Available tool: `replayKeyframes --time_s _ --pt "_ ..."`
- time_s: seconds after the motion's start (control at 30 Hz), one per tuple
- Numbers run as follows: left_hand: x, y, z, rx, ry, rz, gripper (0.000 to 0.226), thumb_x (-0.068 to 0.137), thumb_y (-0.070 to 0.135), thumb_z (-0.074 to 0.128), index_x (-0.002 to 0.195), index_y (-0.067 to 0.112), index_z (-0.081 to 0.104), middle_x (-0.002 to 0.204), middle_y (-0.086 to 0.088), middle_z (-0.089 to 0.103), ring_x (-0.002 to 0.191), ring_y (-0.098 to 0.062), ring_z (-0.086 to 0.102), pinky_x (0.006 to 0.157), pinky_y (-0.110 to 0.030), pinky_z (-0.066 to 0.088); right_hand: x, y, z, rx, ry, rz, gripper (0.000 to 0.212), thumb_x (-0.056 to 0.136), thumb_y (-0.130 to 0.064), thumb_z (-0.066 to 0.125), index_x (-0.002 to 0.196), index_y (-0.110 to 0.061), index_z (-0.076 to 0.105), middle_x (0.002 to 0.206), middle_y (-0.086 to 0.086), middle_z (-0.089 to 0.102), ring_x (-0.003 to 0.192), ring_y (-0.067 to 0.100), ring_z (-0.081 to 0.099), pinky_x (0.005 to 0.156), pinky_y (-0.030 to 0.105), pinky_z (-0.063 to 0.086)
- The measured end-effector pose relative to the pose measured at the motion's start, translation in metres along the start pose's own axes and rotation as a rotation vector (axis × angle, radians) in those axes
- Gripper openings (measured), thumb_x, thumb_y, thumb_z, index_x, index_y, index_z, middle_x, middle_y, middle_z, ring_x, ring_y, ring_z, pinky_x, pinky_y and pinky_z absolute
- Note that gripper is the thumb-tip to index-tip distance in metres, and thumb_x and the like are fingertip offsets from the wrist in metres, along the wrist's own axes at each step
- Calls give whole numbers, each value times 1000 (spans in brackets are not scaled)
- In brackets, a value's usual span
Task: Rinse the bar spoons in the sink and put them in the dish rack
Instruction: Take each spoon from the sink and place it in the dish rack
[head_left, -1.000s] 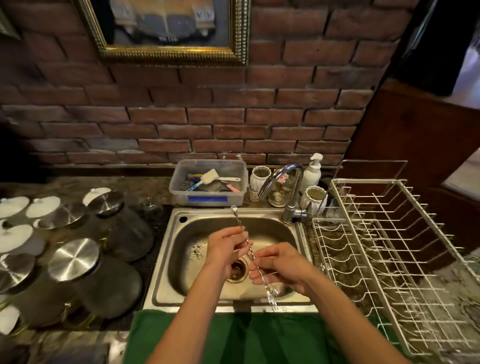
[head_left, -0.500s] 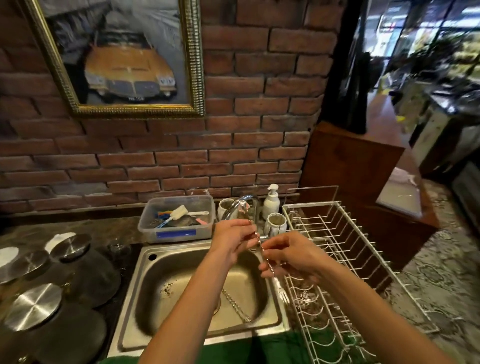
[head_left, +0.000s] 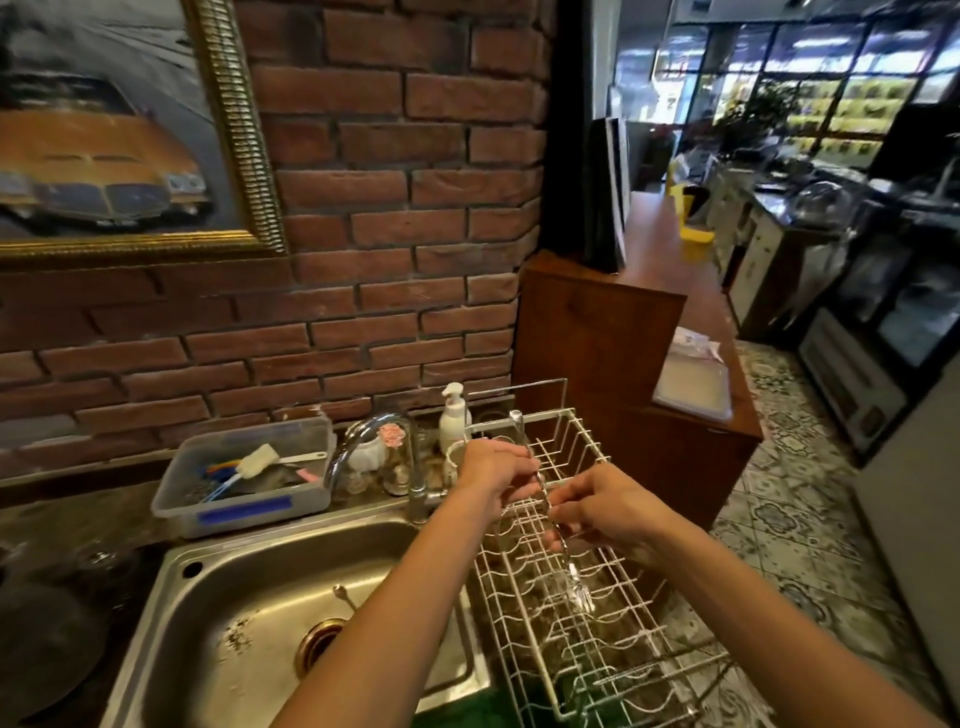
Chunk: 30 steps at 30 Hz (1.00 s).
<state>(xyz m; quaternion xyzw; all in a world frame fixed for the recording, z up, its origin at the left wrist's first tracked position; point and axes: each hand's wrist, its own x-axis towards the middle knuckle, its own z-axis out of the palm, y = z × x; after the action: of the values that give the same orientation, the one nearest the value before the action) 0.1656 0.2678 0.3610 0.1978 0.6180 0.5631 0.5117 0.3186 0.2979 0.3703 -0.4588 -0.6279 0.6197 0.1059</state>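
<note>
A long twisted metal bar spoon (head_left: 570, 567) is held over the white wire dish rack (head_left: 597, 644), its forked end low over the rack's wires and its other end up near the rack's back rim. My left hand (head_left: 493, 470) pinches its upper shaft. My right hand (head_left: 605, 506) pinches the middle of the shaft. Both hands are above the rack, right of the steel sink (head_left: 249, 597). A second bar spoon (head_left: 344, 596) lies in the sink near the drain, mostly hidden behind my left forearm.
The tap (head_left: 379, 457) arches over the sink's back right corner. A clear plastic tub (head_left: 244, 475) of brushes stands behind the sink, with a soap pump bottle (head_left: 453, 418) and cups beside the tap. A brick wall rises behind; a wooden counter (head_left: 675, 364) stands right of the rack.
Both hands carried the bar spoon from over the sink drain rightward to above the dish rack. The camera swung up and right with them.
</note>
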Motion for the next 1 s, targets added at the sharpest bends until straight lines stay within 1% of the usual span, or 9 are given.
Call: replayKeyframes --time_s 0.13,0.2,0.33,0.4,0.5,0.67,0.8,0.9,1.0 --pt "18 -12 28 69 -2 -81 12 85 -11 67 94 -3 68 102 -25 69 80 -31 71 50 -27 58 12 17 -23 38 20 68 7 91 7 59 96 10 64 77 22 65 72 29 74 68 44 64" --pt "28 -17 37 80 3 -129 9 86 -10 67 89 -2 68 97 -24 69 83 -32 71 48 -27 59 19 24 -30 74 22 107 10 91 9 57 99 12 63 80 23 63 69 28 73 63 43 64" --pt "47 -31 49 171 58 -204 6 86 -5 70 92 -3 69 104 -23 70 90 -33 74 66 -36 64 33 37 -39 -4 40 149 12 92 10 53 101 12 62 89 28 63 72 30 71 81 49 56" --pt "54 -38 54 214 88 -211 7 85 -6 70 92 -4 70 107 -24 70 94 -34 73 57 -33 63 40 43 -40 -74 64 156 13 93 7 55 102 11 62 90 26 68 77 31 73 85 50 56" --pt "64 -48 60 252 130 -221 15 84 -6 71 99 -5 69 106 -23 70 89 -32 74 63 -36 64 48 50 -38 -150 70 166 9 92 4 56 95 3 64 94 24 70 87 36 74 81 45 58" --pt "78 -61 66 361 205 -205 23 83 -4 72 104 0 65 108 -18 66 82 -26 71 66 -34 64 60 60 -33 -274 104 179 17 92 -1 58 109 1 60 109 21 69 99 32 71 79 42 61" --pt "83 -66 66 407 223 -221 20 84 -5 72 101 0 63 105 -18 66 78 -26 70 71 -38 64 66 67 -30 -298 114 190 12 92 2 58 103 2 62 100 18 67 81 26 71 62 35 61" --pt "85 -68 66 452 240 -215 20 84 -7 70 101 1 61 104 -19 67 82 -28 72 72 -39 64 69 68 -27 -323 108 203 14 93 1 58 107 2 60 105 21 67 71 21 64 43 23 50" --pt "86 -72 67 471 258 -206 26 85 -9 69 107 -1 59 104 -15 65 90 -30 72 74 -41 64 73 71 -25 -364 115 201 13 94 0 58 107 1 59 108 23 68 74 23 67 45 23 51"
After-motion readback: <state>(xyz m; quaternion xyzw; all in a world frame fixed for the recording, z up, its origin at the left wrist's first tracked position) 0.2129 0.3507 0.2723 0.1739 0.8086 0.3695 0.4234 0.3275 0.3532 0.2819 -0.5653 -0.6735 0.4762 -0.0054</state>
